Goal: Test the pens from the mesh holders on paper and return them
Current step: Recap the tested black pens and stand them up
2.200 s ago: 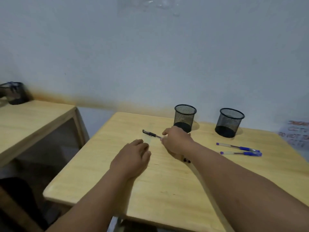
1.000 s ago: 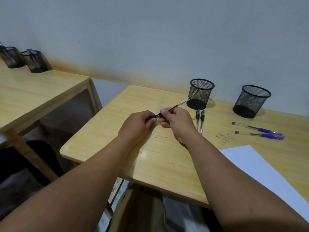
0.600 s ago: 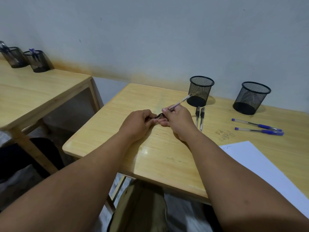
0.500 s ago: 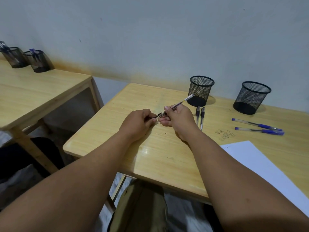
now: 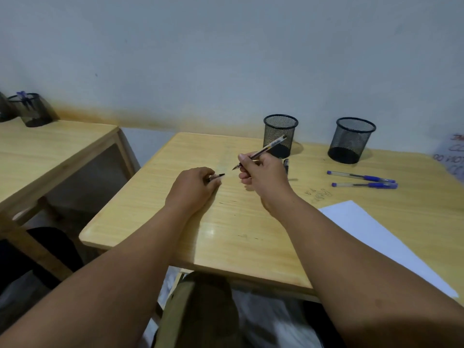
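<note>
My right hand (image 5: 263, 174) grips an uncapped clear pen (image 5: 270, 146), bare tip pointing left and down, above the wooden desk (image 5: 251, 222). Its black cap (image 5: 218, 176) is pinched in my left hand (image 5: 193, 189), which rests on the desk a short gap to the left of the tip. Two black mesh holders stand at the back, the left one (image 5: 280, 135) just behind the pen and the right one (image 5: 351, 140) farther right. A white sheet of paper (image 5: 371, 237) lies at the right front. Two blue pens (image 5: 361, 180) lie capped near the right holder. Another black pen (image 5: 286, 163) peeks out behind my right hand.
Ink scribbles (image 5: 319, 193) mark the desk beside the paper. A second wooden table (image 5: 37, 151) stands to the left across a gap, with dark pen holders (image 5: 32, 110) on its far edge. A paper notice (image 5: 452, 159) hangs at the right edge. My lap shows below the desk front.
The cap has come off the pen: both hands held it together, and now my right hand has lifted the pen away to the right while my left hand keeps the cap.
</note>
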